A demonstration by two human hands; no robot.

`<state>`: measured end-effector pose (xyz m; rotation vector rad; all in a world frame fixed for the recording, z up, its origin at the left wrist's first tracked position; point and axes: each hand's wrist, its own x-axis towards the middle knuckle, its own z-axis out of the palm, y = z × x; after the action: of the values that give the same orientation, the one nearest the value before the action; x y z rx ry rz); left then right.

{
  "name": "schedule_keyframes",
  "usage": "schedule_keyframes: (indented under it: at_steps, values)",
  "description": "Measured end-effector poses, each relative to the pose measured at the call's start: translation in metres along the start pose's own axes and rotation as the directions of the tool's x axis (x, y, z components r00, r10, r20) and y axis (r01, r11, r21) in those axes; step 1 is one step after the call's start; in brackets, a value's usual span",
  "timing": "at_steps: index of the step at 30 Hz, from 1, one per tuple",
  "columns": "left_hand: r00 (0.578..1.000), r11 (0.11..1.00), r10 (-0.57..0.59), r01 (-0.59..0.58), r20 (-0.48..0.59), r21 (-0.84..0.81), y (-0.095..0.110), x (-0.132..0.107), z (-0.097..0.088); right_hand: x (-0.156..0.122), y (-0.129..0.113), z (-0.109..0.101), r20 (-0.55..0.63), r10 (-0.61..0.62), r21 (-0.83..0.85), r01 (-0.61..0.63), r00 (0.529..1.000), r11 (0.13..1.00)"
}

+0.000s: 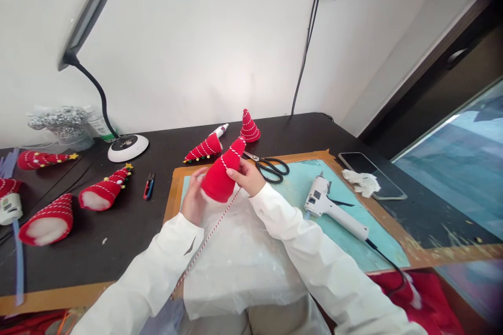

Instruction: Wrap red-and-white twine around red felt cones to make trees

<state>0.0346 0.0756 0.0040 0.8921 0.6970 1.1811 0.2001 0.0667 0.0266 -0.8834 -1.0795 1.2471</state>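
Observation:
A red felt cone [220, 177] with red-and-white twine wound round its tip is held up over the green cutting mat [353, 243]. My left hand [193, 200] cups the cone's wide base, fingers curled round it. On the cone's right side my right hand [247, 177] presses, fingers closed, pinching the twine against the felt. The loose twine [204, 243] trails down from the cone toward my lap, across a sheet of clear plastic [236, 261].
Black scissors [271, 167], a white glue gun [334, 209] with its cord, a phone [371, 167] and crumpled tissue [363, 182] lie right. Finished cones [204, 149] [250, 126] [106, 191] [47, 218] [39, 158], a glue tube [220, 130], snips [149, 186] and lamp base [128, 147] lie behind and left.

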Motion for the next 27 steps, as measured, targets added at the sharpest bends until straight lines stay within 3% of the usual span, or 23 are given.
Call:
schedule_keyframes:
  at_steps: [2, 4, 6, 9, 11, 14, 18, 21, 27]
  values:
    - [0.975, 0.956, 0.222, -0.221, 0.015, 0.194, 0.002, 0.002, -0.003, 0.003, 0.003, -0.002, -0.099, -0.058, -0.042, 0.054, 0.993, 0.998]
    - [0.934, 0.855, 0.319, -0.356, 0.159, 0.378, 0.003, 0.001, -0.005, 0.004, 0.009, -0.002, -0.158, -0.098, -0.105, 0.082, 0.983, 0.991]
    - [0.908, 0.724, 0.334, -0.419, 0.254, 0.547, 0.001, -0.001, -0.004, 0.004, 0.015, 0.000, -0.168, -0.092, -0.161, 0.065, 0.981, 0.985]
    - [0.914, 0.588, 0.323, -0.397, 0.246, 0.704, -0.003, -0.006, 0.002, 0.003, 0.020, 0.003, -0.153, -0.051, -0.173, 0.024, 0.987, 0.985]
    - [0.930, 0.622, 0.306, -0.358, 0.205, 0.697, -0.004, -0.006, 0.006, 0.003, 0.020, 0.003, -0.129, -0.014, -0.153, -0.006, 0.992, 0.988]
    - [0.959, 0.777, 0.256, -0.279, 0.122, 0.564, -0.003, -0.003, 0.006, 0.004, 0.016, -0.002, -0.086, 0.069, -0.159, -0.082, 0.994, 0.984]
    - [0.994, 0.924, 0.103, -0.103, 0.022, 0.368, -0.005, 0.000, 0.002, 0.007, 0.008, -0.006, -0.088, 0.116, -0.121, -0.126, 0.989, 0.985]
    - [0.996, 0.941, 0.082, -0.065, -0.036, 0.333, -0.005, 0.000, 0.001, 0.007, 0.004, -0.005, -0.104, 0.126, -0.027, -0.130, 0.987, 0.991]
    - [0.963, 0.902, 0.238, -0.170, -0.128, 0.396, -0.001, 0.001, 0.001, 0.004, -0.001, 0.000, -0.068, 0.081, 0.017, -0.080, 0.994, 0.997]
